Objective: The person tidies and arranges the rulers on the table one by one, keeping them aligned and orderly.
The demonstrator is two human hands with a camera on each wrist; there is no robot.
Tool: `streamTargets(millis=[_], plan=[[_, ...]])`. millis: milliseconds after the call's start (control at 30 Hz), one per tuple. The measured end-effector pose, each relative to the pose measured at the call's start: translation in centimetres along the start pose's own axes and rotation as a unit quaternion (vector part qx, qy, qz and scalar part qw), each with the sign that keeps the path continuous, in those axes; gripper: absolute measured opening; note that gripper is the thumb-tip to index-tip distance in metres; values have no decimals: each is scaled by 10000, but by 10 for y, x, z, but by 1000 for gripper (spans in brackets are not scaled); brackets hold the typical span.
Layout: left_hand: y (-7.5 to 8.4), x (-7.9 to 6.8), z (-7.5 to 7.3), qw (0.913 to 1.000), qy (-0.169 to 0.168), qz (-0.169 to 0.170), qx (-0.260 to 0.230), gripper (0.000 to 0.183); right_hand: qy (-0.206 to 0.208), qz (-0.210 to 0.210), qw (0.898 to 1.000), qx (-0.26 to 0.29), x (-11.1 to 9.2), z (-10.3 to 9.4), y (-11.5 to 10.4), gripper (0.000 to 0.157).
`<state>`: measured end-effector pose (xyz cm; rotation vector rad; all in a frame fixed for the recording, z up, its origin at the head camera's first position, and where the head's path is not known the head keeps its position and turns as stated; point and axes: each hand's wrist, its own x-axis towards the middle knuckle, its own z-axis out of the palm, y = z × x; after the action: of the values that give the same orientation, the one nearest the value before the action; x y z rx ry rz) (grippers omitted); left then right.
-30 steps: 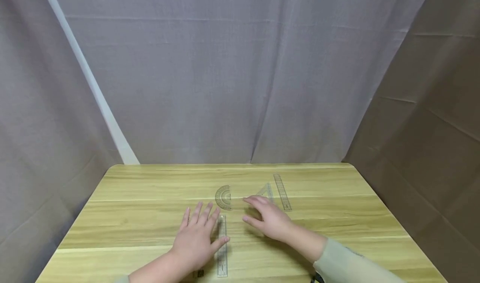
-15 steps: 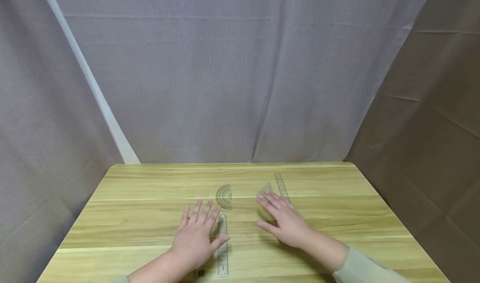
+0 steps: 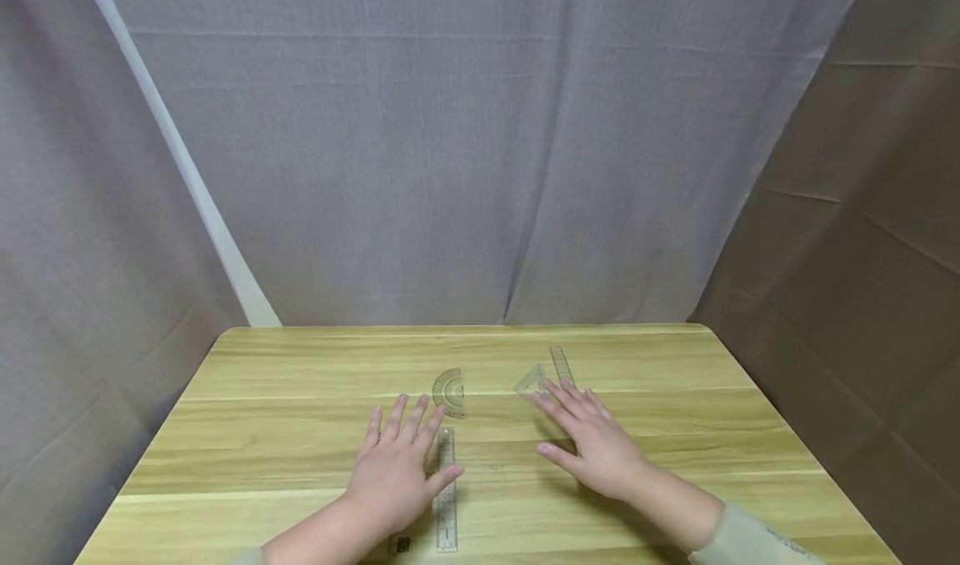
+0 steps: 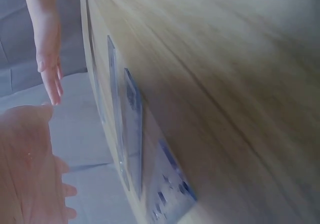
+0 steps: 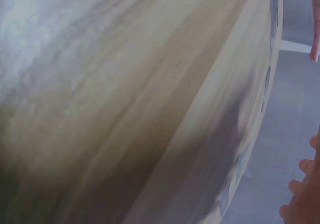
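Note:
My left hand (image 3: 396, 469) is spread flat, palm down, over the near middle of the table, holding nothing. Its thumb overlaps a clear ruler (image 3: 447, 515) lying lengthwise, and its fingertips reach the lower end of a clear protractor (image 3: 442, 390). Farther right, my right hand (image 3: 596, 444) hovers palm down with fingers extended, also holding nothing. Its fingertips overlap the edge of a clear set square (image 3: 529, 382) and cover the lower part of a second clear ruler (image 3: 560, 363). In the left wrist view, both palms show above the table.
A small clear piece with a dark square mark (image 3: 403, 544) lies beside the left forearm, partly hidden by it. The wood-grain table (image 3: 300, 365) meets a grey curtain (image 3: 375, 215) at its back edge, and darker cloth (image 3: 847, 257) hangs along the right.
My right hand has moved right, away from the middle, uncovering most of the set square and covering the lower part of the second ruler. The left hand has hardly moved.

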<state>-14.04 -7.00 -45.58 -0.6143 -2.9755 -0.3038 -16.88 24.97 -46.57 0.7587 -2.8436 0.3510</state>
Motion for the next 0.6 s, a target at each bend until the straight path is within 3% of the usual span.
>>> streamTargets(millis=[600], plan=[[28, 27, 8, 9989, -436, 71, -131, 91, -32, 492, 9985, 252, 7, -1, 32, 69]])
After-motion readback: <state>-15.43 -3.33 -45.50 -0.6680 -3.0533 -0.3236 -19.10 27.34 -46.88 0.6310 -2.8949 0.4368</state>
